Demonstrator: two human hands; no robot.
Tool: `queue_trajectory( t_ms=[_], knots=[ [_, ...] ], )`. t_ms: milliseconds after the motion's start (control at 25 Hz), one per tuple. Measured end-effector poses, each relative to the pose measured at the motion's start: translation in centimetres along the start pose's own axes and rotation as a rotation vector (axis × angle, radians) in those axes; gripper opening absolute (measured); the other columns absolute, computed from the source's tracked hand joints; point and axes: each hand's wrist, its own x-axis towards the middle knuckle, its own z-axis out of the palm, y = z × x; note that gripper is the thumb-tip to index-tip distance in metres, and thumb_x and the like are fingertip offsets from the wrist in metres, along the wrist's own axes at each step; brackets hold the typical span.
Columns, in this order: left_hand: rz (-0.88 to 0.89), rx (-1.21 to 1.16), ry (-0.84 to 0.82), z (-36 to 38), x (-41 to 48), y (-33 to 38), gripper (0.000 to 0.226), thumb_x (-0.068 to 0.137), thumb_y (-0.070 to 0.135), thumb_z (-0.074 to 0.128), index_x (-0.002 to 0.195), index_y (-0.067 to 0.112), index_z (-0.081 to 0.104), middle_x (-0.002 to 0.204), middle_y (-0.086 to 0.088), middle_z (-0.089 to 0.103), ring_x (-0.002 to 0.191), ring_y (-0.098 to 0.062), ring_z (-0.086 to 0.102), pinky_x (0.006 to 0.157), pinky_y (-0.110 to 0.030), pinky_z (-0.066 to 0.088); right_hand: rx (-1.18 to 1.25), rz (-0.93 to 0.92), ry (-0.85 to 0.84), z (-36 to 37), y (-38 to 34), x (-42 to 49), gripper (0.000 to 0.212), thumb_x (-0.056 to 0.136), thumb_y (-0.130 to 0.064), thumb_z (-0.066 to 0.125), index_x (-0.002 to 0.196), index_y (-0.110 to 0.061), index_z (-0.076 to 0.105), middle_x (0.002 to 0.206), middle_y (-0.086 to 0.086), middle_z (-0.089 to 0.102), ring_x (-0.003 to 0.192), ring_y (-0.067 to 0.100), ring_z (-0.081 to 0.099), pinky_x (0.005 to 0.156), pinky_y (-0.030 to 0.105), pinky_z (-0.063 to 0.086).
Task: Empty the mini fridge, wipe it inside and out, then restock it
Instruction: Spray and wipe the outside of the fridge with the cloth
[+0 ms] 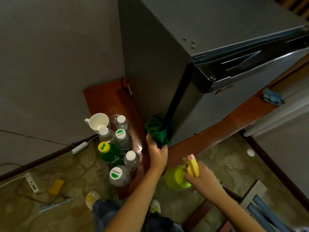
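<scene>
Mini fridge (pixel 167 64) stands on the wooden ledge (pixel 103 97), with water bottles (pixel 122 139) grouped just beside it. My left hand (pixel 157 154) grips the green cloth (pixel 157 131) against the fridge's lower corner. My right hand (pixel 204 180) curls round the spray bottle (pixel 177 178).

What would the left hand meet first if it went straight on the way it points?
The left hand grips a green cloth and points at the lower front corner of the mini fridge. The cloth seems to touch it, so the fridge would stop the hand at once; depth is unclear.
</scene>
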Motion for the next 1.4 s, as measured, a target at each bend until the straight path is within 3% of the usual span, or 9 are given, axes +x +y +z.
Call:
queue_trajectory(
  t_ms=[160, 440, 600, 720, 800, 960, 1160, 1280, 1400],
  knots=[
    [-0.230, 0.071, 0.012, 1.2, 0.6, -5.1, 0.043, 0.078, -0.006, 0.064, 0.117, -0.019, 0.050, 0.117, -0.037, 0.052, 0.113, -0.049, 0.051, 0.097, -0.059, 0.040, 0.075, 0.067, 0.059, -0.3, 0.0, -0.5, 0.019, 0.082, -0.015, 0.064, 0.096, -0.023, 0.055, 0.090, 0.004, 0.064, 0.054, 0.020, 0.065, 0.054, 0.031, 0.055],
    [-0.236, 0.219, -0.041, 0.8, 2.1, -5.4, 0.048, 0.077, -0.008, 0.059, 0.125, -0.003, 0.054, 0.124, -0.021, 0.058, 0.118, -0.033, 0.055, 0.102, -0.032, 0.040, 0.102, 0.109, 0.068, 0.6, -0.3, -1.3, 0.020, 0.082, -0.015, 0.066, 0.100, -0.018, 0.058, 0.094, 0.003, 0.063, 0.058, 0.018, 0.065, 0.057, 0.031, 0.056],
    [-0.258, 0.455, -0.165, 0.1, 1.5, -2.8, 0.031, 0.089, 0.007, 0.055, 0.118, -0.004, 0.057, 0.121, -0.021, 0.059, 0.113, -0.035, 0.057, 0.091, -0.034, 0.044, 0.149, 0.120, 0.040, 0.8, -0.7, -2.2, 0.020, 0.084, -0.015, 0.064, 0.103, -0.016, 0.056, 0.094, 0.006, 0.062, 0.050, 0.017, 0.065, 0.047, 0.025, 0.051],
    [-0.523, 0.195, -0.154, -0.6, 3.0, -1.2, 0.032, 0.088, -0.003, 0.047, 0.119, -0.009, 0.053, 0.116, -0.024, 0.059, 0.107, -0.036, 0.057, 0.085, -0.036, 0.045, 0.169, 0.117, 0.035, 1.0, -0.7, -2.5, 0.022, 0.084, -0.017, 0.063, 0.104, -0.014, 0.056, 0.093, 0.007, 0.062, 0.054, 0.019, 0.067, 0.051, 0.033, 0.056],
    [-0.639, -0.058, -0.129, -1.2, 2.3, 0.7, 0.022, 0.083, -0.010, 0.046, 0.103, -0.008, 0.054, 0.098, -0.020, 0.057, 0.089, -0.031, 0.056, 0.074, -0.035, 0.043, 0.201, 0.124, 0.050, 1.0, -0.5, -2.6, 0.020, 0.083, -0.015, 0.062, 0.103, -0.014, 0.058, 0.088, 0.009, 0.064, 0.056, 0.020, 0.067, 0.056, 0.041, 0.059],
    [-0.554, -0.379, -0.097, -1.3, -0.3, 6.9, 0.021, 0.080, -0.011, 0.049, 0.076, 0.009, 0.048, 0.083, -0.012, 0.054, 0.083, -0.028, 0.053, 0.076, -0.039, 0.043, 0.260, 0.117, 0.054, -0.5, -0.1, -3.1, 0.016, 0.085, -0.007, 0.060, 0.100, -0.009, 0.061, 0.074, 0.009, 0.065, 0.051, 0.018, 0.065, 0.056, 0.042, 0.059],
    [-0.356, -0.539, 0.057, 1.8, -5.1, 15.0, 0.029, 0.091, -0.004, 0.051, 0.119, 0.002, 0.052, 0.112, -0.007, 0.060, 0.106, -0.020, 0.058, 0.095, -0.032, 0.048, 0.257, 0.133, 0.078, -2.5, 0.5, -4.1, 0.012, 0.085, -0.005, 0.061, 0.096, -0.010, 0.062, 0.080, 0.011, 0.064, 0.054, 0.015, 0.064, 0.053, 0.034, 0.057],
    [-0.384, -0.525, 0.093, 2.4, -5.4, 14.1, 0.022, 0.093, -0.002, 0.050, 0.114, 0.002, 0.051, 0.104, -0.003, 0.057, 0.101, -0.018, 0.057, 0.084, -0.023, 0.048, 0.238, 0.138, 0.060, -3.1, 0.6, -3.8, 0.016, 0.085, -0.009, 0.062, 0.100, -0.012, 0.061, 0.085, 0.012, 0.064, 0.059, 0.018, 0.066, 0.058, 0.040, 0.059],
    [-0.517, -0.419, 0.098, 1.0, -1.8, 9.0, 0.027, 0.087, -0.009, 0.048, 0.113, -0.008, 0.051, 0.110, -0.022, 0.059, 0.100, -0.034, 0.059, 0.083, -0.038, 0.047, 0.233, 0.117, 0.069, -2.9, 0.4, -3.2, 0.021, 0.083, -0.011, 0.064, 0.103, -0.015, 0.061, 0.086, 0.009, 0.064, 0.058, 0.017, 0.067, 0.058, 0.042, 0.059]
  ],
)
